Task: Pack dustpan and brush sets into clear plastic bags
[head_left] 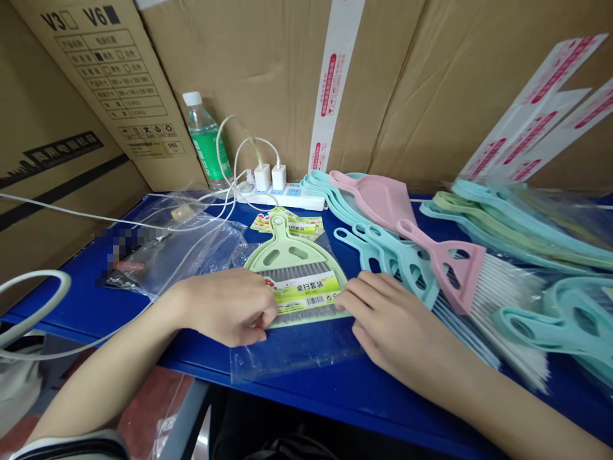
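Note:
A light green dustpan (282,252) with a grey-bristled brush (299,316) lies flat in a clear plastic bag (297,354) in front of me. A yellow-green and white printed label (309,289) lies across the bristles. My left hand (230,308) is closed in a pinch at the left side of the set, its thumb and fingers at the label's left end. My right hand (383,316) has its fingers bent and pressed together at the right side, touching the label's right end and the bag. Both hands partly hide the bag's edges.
Blue and pink dustpans (376,198) and brushes (460,268) are piled at the right, beside bagged sets (527,217). Behind lie spare labels (301,225), a power strip (301,197) with cables and a bottle (207,144). Loose plastic bags (201,239) lie left. Cartons (268,57) wall the back.

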`<act>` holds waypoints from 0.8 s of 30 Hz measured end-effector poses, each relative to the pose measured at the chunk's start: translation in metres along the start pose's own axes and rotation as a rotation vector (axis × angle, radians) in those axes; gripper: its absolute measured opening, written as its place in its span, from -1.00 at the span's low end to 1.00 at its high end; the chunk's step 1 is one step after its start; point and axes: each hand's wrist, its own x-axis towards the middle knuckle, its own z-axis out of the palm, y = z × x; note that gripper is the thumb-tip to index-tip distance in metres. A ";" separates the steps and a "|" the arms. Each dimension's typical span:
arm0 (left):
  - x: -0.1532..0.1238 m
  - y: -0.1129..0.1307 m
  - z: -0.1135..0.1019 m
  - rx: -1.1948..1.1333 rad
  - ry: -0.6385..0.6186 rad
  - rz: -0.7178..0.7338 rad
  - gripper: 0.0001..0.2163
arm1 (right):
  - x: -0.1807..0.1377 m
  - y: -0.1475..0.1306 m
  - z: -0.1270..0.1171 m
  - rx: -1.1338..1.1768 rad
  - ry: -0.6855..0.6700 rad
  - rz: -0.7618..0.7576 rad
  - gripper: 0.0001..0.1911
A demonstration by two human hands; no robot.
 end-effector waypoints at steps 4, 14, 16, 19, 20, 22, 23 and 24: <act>-0.002 -0.002 -0.002 -0.009 -0.034 -0.026 -0.90 | 0.000 0.000 0.000 0.004 -0.008 0.017 -0.72; -0.009 -0.013 -0.003 -0.051 -0.088 -0.021 -0.88 | 0.001 -0.002 -0.005 0.073 -0.042 0.067 -0.70; -0.009 -0.013 -0.005 -0.057 -0.115 -0.019 -0.86 | 0.000 -0.002 -0.004 0.092 -0.037 0.067 -0.69; -0.012 -0.014 -0.009 -0.072 -0.118 -0.028 -0.82 | 0.000 -0.002 -0.003 0.125 -0.050 0.085 -0.67; -0.013 -0.014 -0.009 -0.082 -0.105 -0.033 -0.81 | -0.001 -0.002 -0.003 0.132 -0.058 0.091 -0.67; -0.016 -0.017 -0.010 -0.102 -0.071 -0.038 -0.82 | -0.001 -0.002 -0.004 0.142 -0.064 0.098 -0.67; -0.017 -0.018 -0.010 -0.109 -0.056 -0.042 -0.83 | -0.001 -0.002 -0.005 0.143 -0.061 0.098 -0.67; -0.017 -0.019 -0.010 -0.115 -0.045 -0.048 -0.84 | -0.002 -0.001 -0.005 0.143 -0.059 0.099 -0.68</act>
